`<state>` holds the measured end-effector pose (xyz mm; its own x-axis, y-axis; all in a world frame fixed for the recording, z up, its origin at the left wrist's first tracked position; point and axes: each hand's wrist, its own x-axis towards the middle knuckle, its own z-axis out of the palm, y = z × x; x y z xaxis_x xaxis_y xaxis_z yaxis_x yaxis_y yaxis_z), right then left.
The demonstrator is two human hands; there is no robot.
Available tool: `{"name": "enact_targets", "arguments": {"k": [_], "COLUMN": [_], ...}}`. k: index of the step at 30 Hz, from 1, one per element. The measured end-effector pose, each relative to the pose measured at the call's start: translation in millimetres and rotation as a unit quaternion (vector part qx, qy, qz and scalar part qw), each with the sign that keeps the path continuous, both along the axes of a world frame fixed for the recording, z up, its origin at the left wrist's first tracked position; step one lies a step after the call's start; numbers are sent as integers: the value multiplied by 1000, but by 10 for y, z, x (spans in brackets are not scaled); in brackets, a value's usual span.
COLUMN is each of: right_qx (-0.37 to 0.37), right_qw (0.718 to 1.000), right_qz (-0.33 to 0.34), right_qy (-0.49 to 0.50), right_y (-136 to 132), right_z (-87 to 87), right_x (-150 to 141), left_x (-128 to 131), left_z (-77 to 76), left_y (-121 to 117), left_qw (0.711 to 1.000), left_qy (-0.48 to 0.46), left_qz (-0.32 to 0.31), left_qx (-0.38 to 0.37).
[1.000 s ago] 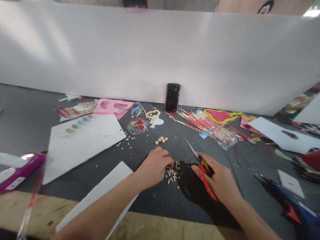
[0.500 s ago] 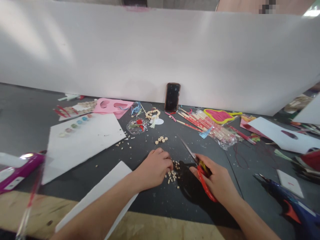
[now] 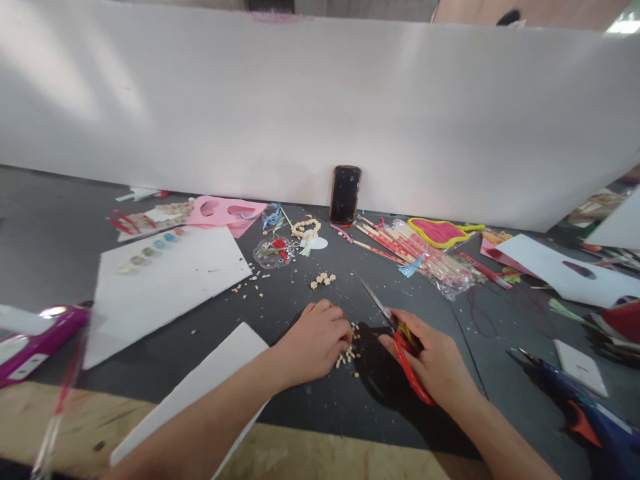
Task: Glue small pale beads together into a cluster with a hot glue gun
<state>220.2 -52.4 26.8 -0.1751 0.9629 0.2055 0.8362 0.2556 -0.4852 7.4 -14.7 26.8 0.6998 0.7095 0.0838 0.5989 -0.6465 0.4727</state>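
Left hand (image 3: 315,343) curled knuckles-up at the edge of a small heap of cream beads (image 3: 345,360), fingertips among them; the palm hides whether any are pinched. Right hand (image 3: 435,360) wrapped firmly around red-handled scissors (image 3: 411,373), blades together, tips at 11 o'clock. Yellow bit (image 3: 406,337) in the grip unclear. Blue glue gun (image 3: 575,417) at 4 o'clock, cut off by the frame.

craft workshop: dark work table (image 3: 310,413), foam sheets (image 3: 170,293), hot glue gun (image 3: 580,417), beads (image 3: 345,353) w/ scissors (image 3: 405,353).
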Motion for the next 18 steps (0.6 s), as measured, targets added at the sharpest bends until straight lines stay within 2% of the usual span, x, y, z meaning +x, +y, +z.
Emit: {"name": "enact_targets", "arguments": {"k": [3, 5, 8, 10, 14, 18], "right_qx": [3, 3, 6, 10, 3, 3], "right_qw": [1000, 1000, 1000, 1000, 1000, 999], "right_qz": [-4, -7, -12, -15, -9, 19], "right_qy": [0, 4, 11, 12, 16, 27], "right_y": [-2, -6, -10, -12, -34, -83], "right_z": [15, 23, 31, 35, 55, 90], "right_x": [-3, -8, -10, -9, -20, -59], "left_x": [6, 7, 5, 6, 12, 15], "left_z": [3, 7, 6, -7, -45, -59], "left_y": [25, 39, 46, 45, 48, 66], "left_qw": [989, 958, 881, 825, 712, 634], "left_qy": [-101, -190, -316, -387, -492, -552], "left_qz": [56, 99, 130, 132, 147, 149], "left_qx": [-92, -188, -327, -390, -478, -521]}}
